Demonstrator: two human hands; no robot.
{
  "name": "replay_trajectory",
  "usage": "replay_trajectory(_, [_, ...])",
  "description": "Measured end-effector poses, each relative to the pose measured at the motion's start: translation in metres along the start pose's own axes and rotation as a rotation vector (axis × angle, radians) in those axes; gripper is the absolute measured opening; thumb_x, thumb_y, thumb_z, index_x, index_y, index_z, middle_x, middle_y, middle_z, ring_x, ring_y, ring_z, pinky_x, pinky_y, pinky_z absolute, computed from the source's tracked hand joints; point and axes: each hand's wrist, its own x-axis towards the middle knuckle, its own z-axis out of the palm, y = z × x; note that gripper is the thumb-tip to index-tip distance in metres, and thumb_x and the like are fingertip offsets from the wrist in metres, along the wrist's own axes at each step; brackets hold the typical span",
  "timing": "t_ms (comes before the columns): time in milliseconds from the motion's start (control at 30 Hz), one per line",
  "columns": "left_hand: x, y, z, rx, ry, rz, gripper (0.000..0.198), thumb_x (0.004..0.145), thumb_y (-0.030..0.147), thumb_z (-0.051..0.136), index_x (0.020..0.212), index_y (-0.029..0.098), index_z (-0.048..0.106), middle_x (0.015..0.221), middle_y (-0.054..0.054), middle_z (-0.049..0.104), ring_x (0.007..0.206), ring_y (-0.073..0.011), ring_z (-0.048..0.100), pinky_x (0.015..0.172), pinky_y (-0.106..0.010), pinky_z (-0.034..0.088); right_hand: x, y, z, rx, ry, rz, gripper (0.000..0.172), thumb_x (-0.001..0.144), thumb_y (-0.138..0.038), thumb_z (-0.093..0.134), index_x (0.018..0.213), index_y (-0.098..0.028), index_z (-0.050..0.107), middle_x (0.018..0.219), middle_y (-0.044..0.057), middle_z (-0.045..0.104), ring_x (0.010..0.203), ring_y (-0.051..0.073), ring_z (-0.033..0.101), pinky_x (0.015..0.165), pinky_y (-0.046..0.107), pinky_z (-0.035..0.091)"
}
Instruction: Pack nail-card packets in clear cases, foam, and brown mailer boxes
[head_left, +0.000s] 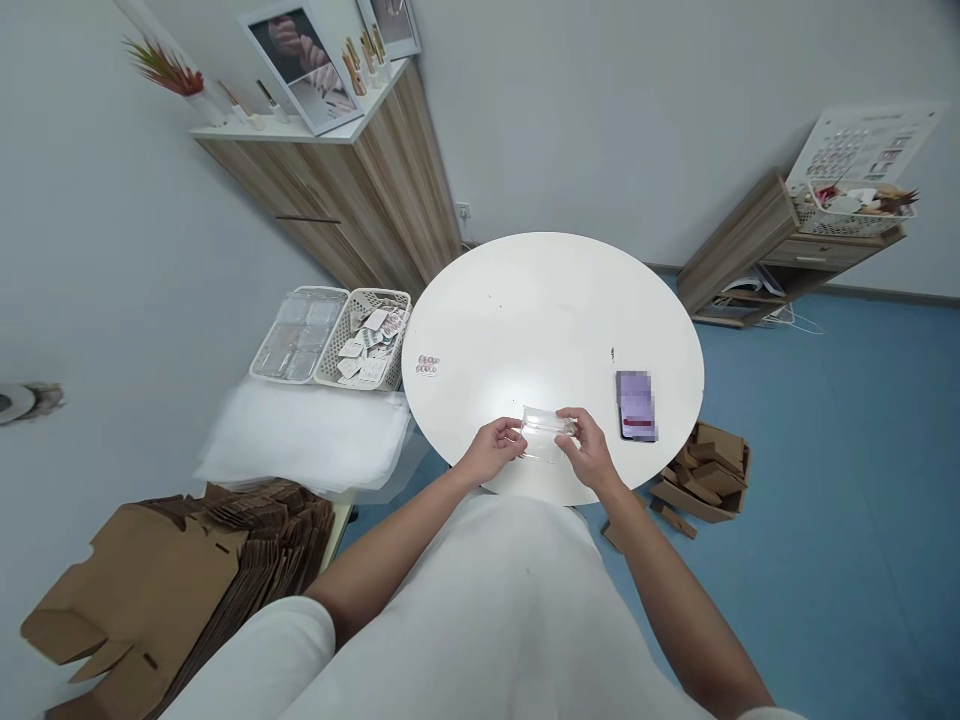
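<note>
Between my two hands, close to the near edge of the round white table (547,300), is a clear plastic box (541,432). My left hand (495,447) pinches its left side between thumb and fingers. The right side is gripped by my right hand (587,447), with the thumb in front and the fingers over the far corner. Glare on the plastic hides whether its lid is raised. Left of the box, a small sheet of press-on nails (427,365) lies flat on the table. A phone with a purple screen (636,406) rests to the right.
White baskets hold clear boxes (300,335) and small cards (371,340) at the left. Below them are translucent sheets (307,435) and stacked flat cardboard boxes (165,580). An open carton (705,470) stands on the floor right of the table. Wooden cabinets (345,200) stand behind.
</note>
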Motion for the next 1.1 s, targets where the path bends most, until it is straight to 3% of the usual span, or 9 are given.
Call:
replay_trajectory(200, [-0.005, -0.012, 0.001, -0.012, -0.008, -0.018, 0.032, 0.068, 0.030, 0.065, 0.095, 0.015, 0.055, 0.074, 0.000, 0.054, 0.064, -0.0093, 0.058, 0.065, -0.026, 0.045, 0.005, 0.010, 0.004, 0.123, 0.046, 0.252, 0.033, 0.076, -0.052, 0.044, 0.083, -0.022, 0.057, 0.071, -0.001, 0.055, 0.057, 0.012, 0.051, 0.060, 0.029, 0.040])
replay_trajectory(367, [-0.003, -0.017, 0.003, -0.001, 0.006, -0.028, 0.033, 0.066, 0.030, 0.067, 0.092, 0.015, 0.055, 0.076, 0.000, 0.055, 0.064, -0.0093, 0.058, 0.065, -0.026, 0.045, 0.004, 0.020, 0.010, 0.238, 0.040, 0.343, 0.039, 0.077, -0.054, 0.042, 0.090, -0.021, 0.058, 0.062, -0.002, 0.051, 0.057, 0.012, 0.049, 0.062, 0.028, 0.041])
replay_trajectory(600, [0.007, -0.036, 0.002, -0.006, 0.093, -0.078, 0.036, 0.067, 0.034, 0.066, 0.095, 0.015, 0.054, 0.076, 0.000, 0.054, 0.063, -0.0092, 0.056, 0.059, -0.024, 0.044, -0.015, 0.034, 0.015, 0.323, 0.076, 0.386, 0.046, 0.074, -0.048, 0.050, 0.113, -0.024, 0.048, 0.089, 0.001, 0.052, 0.061, 0.010, 0.051, 0.067, 0.031, 0.045])
replay_trajectory(833, [0.020, -0.066, 0.007, 0.015, 0.164, -0.160, 0.032, 0.068, 0.029, 0.064, 0.096, 0.014, 0.055, 0.072, 0.000, 0.054, 0.062, -0.0095, 0.055, 0.058, -0.023, 0.042, -0.040, 0.062, 0.031, 0.191, 0.059, 0.513, 0.057, 0.069, -0.046, 0.055, 0.121, -0.024, 0.044, 0.107, 0.005, 0.046, 0.084, 0.016, 0.052, 0.074, 0.032, 0.046])
replay_trajectory(1100, [0.038, -0.087, 0.003, 0.263, 0.140, -0.155, 0.031, 0.073, 0.023, 0.055, 0.103, 0.017, 0.057, 0.080, -0.001, 0.053, 0.060, -0.0081, 0.048, 0.062, -0.024, 0.041, -0.029, 0.082, 0.038, 0.053, 0.061, 0.520, 0.065, 0.067, -0.049, 0.055, 0.126, -0.025, 0.041, 0.101, 0.005, 0.046, 0.085, 0.017, 0.050, 0.078, 0.033, 0.045])
